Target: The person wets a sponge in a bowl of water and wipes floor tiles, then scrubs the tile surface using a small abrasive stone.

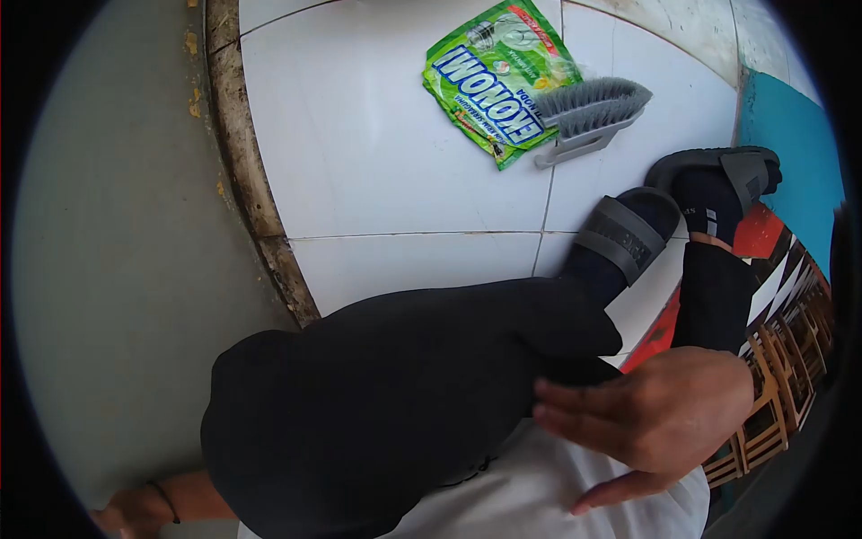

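Note:
My right hand (646, 418) hovers over my dark trousers (377, 395) and white shirt (539, 485), its fingers pointing left and the thumb apart, with nothing in it. At the bottom left edge is my left hand (130, 512), a dark band on its wrist; its fingers are mostly cut off and dim. A green Ekonomi packet (498, 81) lies on the white tiles (386, 180). Beside it, partly over its edge, rests a grey brush (597, 112) with bristles facing up. Neither hand touches the packet or the brush.
My feet in dark sandals (628, 238) are on the tiles at the right. A worn, stained edge (247, 153) separates the tiles from a grey surface (126, 269) at left. Wooden furniture (772, 386) stands at the lower right, near a teal surface (790, 162).

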`<state>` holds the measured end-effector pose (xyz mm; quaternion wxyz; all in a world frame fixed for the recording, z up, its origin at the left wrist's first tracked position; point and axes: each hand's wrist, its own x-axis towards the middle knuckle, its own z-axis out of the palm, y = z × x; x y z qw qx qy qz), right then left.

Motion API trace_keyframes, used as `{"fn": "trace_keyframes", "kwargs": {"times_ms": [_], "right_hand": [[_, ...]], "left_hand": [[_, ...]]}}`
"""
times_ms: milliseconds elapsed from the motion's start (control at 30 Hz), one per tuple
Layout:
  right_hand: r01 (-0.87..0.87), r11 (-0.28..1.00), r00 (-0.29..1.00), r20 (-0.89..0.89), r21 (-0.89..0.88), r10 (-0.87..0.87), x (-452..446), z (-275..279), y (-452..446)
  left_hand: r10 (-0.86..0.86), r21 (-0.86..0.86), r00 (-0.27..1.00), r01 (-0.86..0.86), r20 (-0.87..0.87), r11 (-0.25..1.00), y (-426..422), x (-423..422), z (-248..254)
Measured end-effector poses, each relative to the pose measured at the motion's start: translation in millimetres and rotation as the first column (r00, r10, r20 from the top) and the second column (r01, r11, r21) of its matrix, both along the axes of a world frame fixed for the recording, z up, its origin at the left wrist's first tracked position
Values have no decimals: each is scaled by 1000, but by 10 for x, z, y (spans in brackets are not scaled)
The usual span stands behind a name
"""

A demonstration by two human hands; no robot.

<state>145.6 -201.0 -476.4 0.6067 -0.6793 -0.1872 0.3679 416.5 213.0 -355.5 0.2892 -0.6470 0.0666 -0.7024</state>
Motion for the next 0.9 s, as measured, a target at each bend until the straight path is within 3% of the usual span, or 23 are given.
{"fn": "trace_keyframes", "kwargs": {"times_ms": [67,167,233,267,367,433,533,600,633,700,833,900], "right_hand": [[-35,926,999,19,375,30,-161,-54,-137],[403,903,906,76,150,-417,-96,-282,-375],[726,673,687,107,-142,-718,58,-521,-399],[793,552,605,221,-258,-765,160,-890,-384],[725,402,689,582,-559,-433,647,-1787,-281],[823,292,528,846,-488,-72,865,-2308,-254],[620,223,776,630,-752,-33,1061,-2291,-278],[569,213,814,581,-795,-5,1069,-2247,-328],[541,206,833,553,-816,3,1030,-2236,-362],[606,163,791,612,-779,-16,932,-2150,-476],[759,131,651,743,-638,-154,640,-1827,-820],[790,148,612,751,-595,-247,454,-1607,-904]], "left_hand": [[4,-16,1000,-3,4,1000,-16,-4,3],[-26,-15,999,26,-21,1000,-39,-6,-2],[-2,-31,1000,2,-7,1000,-29,-28,-14],[7,-39,1000,-7,-1,999,-28,-32,-14],[-56,19,998,56,28,998,35,3,-1],[-5,-15,999,5,43,1000,388,124,98],[77,-83,996,-74,39,994,928,326,280],[2,-122,1000,-4,-10,993,880,237,239],[113,-84,993,-109,40,990,991,287,261],[163,-69,986,-160,45,985,932,255,245],[-17,0,999,17,-38,1000,494,157,183],[-211,42,968,218,-133,975,280,151,-55]]}}
